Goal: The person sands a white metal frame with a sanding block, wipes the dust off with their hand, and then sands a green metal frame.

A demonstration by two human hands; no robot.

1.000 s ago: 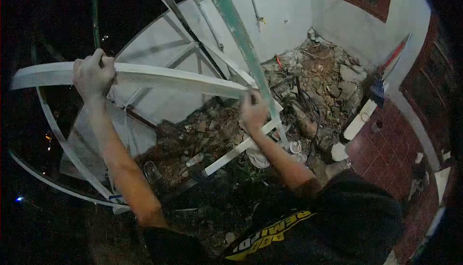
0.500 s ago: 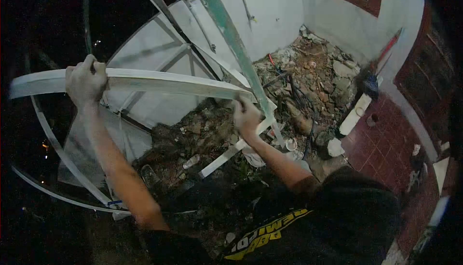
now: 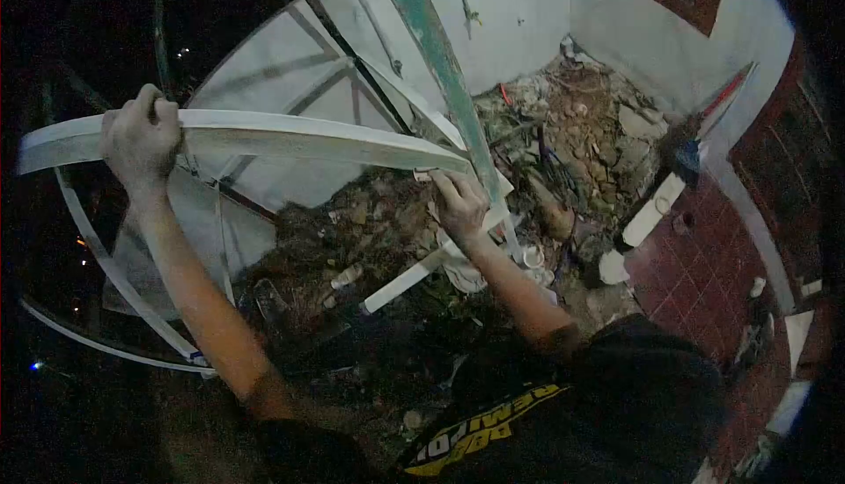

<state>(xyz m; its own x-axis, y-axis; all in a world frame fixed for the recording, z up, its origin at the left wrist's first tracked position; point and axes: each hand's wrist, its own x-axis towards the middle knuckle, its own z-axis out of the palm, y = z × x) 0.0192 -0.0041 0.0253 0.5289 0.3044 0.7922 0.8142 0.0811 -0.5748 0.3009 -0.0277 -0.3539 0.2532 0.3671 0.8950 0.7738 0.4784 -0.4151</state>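
A long white curved metal bar (image 3: 290,136) crosses in front of me, part of a larger frame. My left hand (image 3: 143,143) is wrapped around it near its left end, fingers over the top. Close to the bar's right end, my right hand (image 3: 460,202) pinches a small folded pale sheet (image 3: 426,174) just at the bar's lower edge. The sheet looks like sandpaper, though its surface is too small to tell. Pale dust coats both hands. A green, worn metal post (image 3: 431,57) meets the bar beside my right hand.
More white frame bars (image 3: 409,280) and a large pale panel (image 3: 273,79) surround the bar. Rubble (image 3: 590,141) covers the ground below, against a white wall (image 3: 519,9). At the right are a red tiled floor (image 3: 687,255) and a broom (image 3: 695,145).
My right hand has moved slightly right and down along the bar, and the small folded sheet now shows in it. My left hand keeps its hold. The view has shifted a little.
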